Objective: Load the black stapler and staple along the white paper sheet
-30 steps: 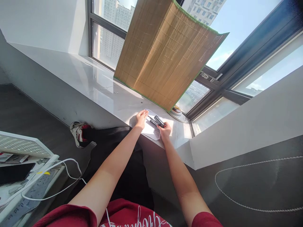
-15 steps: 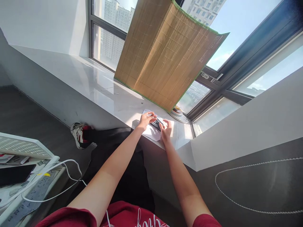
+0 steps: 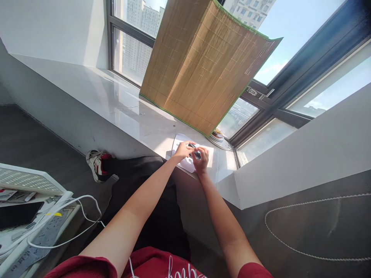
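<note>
My left hand [image 3: 183,150] and my right hand [image 3: 201,160] meet over a white sheet of paper [image 3: 180,139] on the windowsill. The fingertips of both are curled inward and pinched close together. Between and just behind them shows a small dark, shiny object [image 3: 198,155], partly covered by my fingers, so its kind is unclear. Both hands are closed around or against something there, but the fingers hide most of it. Sunlight falls across the paper and my hands.
The pale windowsill [image 3: 124,112] runs along the window. A bamboo blind [image 3: 199,73] hangs low over it, beside a stack of round plate-like things [image 3: 218,138]. At left, a white cart [image 3: 31,179] carries a phone-like dark slab [image 3: 20,214] and white cables [image 3: 92,197]. A bead cord [image 3: 278,235] hangs at right.
My hands have come together, the left moving right and the right slightly left. The slim dark piece seen between them earlier is now mostly hidden by my fingers.
</note>
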Tool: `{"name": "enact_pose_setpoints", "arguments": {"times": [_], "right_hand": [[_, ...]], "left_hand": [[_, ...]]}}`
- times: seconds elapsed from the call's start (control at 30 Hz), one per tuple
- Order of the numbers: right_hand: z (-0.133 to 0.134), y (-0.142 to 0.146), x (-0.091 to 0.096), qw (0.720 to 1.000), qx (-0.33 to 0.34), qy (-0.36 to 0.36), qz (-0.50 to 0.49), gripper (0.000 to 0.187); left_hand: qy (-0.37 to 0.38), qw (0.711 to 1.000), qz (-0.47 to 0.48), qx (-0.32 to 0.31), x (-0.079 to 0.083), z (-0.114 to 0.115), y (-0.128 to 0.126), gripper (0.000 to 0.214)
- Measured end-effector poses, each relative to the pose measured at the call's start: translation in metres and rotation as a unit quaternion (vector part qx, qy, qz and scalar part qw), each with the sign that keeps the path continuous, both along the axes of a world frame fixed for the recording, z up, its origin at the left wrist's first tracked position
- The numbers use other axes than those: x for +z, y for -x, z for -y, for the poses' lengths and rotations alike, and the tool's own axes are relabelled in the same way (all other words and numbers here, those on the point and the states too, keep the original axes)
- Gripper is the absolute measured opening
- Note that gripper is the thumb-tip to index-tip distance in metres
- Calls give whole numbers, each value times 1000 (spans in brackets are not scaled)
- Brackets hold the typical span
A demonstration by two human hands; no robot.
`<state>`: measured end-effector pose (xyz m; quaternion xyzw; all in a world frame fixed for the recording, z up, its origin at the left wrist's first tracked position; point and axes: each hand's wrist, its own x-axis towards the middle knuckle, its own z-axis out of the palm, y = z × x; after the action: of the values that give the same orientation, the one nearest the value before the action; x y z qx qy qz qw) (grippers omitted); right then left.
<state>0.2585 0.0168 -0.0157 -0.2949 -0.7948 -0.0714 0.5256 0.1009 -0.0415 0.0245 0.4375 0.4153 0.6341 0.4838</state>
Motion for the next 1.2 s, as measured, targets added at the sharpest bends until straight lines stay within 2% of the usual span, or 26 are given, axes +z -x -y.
{"name": "enact_pose_setpoints", "arguments": {"times": [0.2,0.47,0.6,0.67,0.8,0.9,0.97,1.07,1.2], "right_hand": [[-2,-1,-3,1000,-10,-17,-14,24],[-2,-3,-3,999,-39,26,-11,16],[1,-5,2,997,-50,39,-32,18],[2,-6,5,995,-68,43,-55,20],[-1,-11,8,984,-127,62,-109,20],[-14,-21,13,969,-173,117,-132,22],[-31,-32,19,954,-191,193,-125,22],[-61,-50,28,921,-203,320,-88,11],[-97,-66,37,893,-220,389,-58,28]], "left_hand": [[-4,1000,-20,-10,-5,-3,-2,48],[6,999,17,-26,-2,1,-3,42],[-20,999,2,-28,-1,3,-4,32],[-32,999,8,11,-1,1,-4,27],[-51,987,38,147,0,-4,-1,32],[-67,976,46,204,0,-5,3,33],[-69,972,45,220,-1,-5,5,34],[-59,968,44,238,-3,-4,6,37],[-60,966,37,249,-5,-4,6,35]]}}
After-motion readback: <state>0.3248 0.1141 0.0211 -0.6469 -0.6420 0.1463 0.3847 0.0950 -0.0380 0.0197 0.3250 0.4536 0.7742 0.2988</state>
